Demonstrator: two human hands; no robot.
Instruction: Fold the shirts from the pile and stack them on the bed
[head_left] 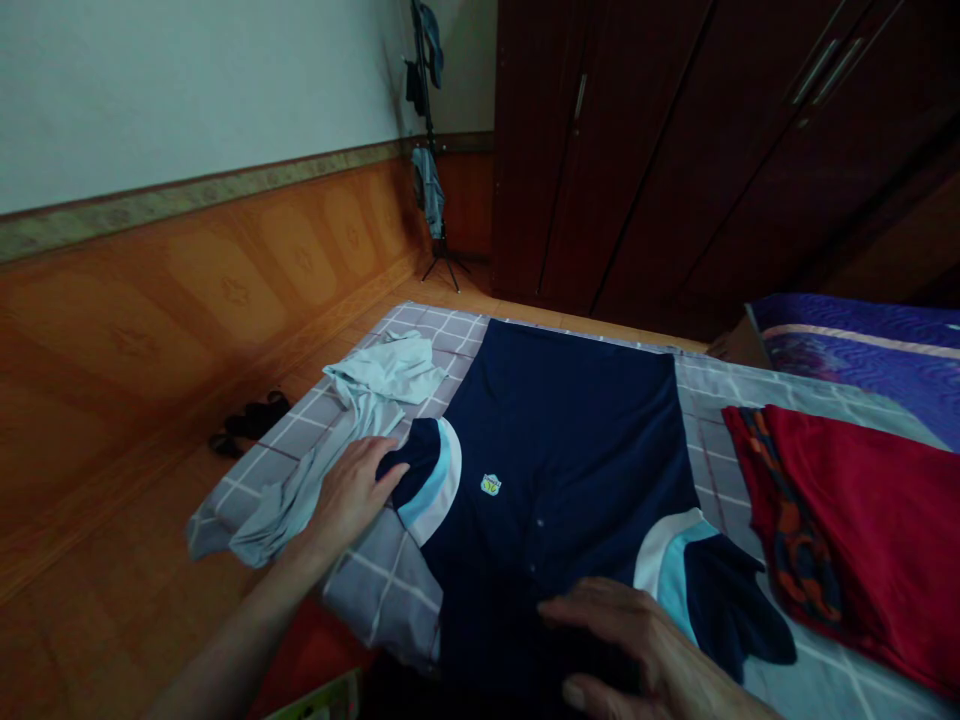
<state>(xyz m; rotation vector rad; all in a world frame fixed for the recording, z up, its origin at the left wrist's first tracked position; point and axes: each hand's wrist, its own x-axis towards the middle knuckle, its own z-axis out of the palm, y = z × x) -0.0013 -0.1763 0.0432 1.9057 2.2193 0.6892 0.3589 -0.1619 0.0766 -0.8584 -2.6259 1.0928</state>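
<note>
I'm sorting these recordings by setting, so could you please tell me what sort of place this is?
Probably a bedroom: a dark wardrobe stands at the back, a coat stand in the corner, and a navy shirt lies spread on a checked cover.

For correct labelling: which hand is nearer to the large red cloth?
Right. The right hand is left of the red cloth, across a banded navy sleeve; the left hand is farther, at the opposite sleeve.
</note>
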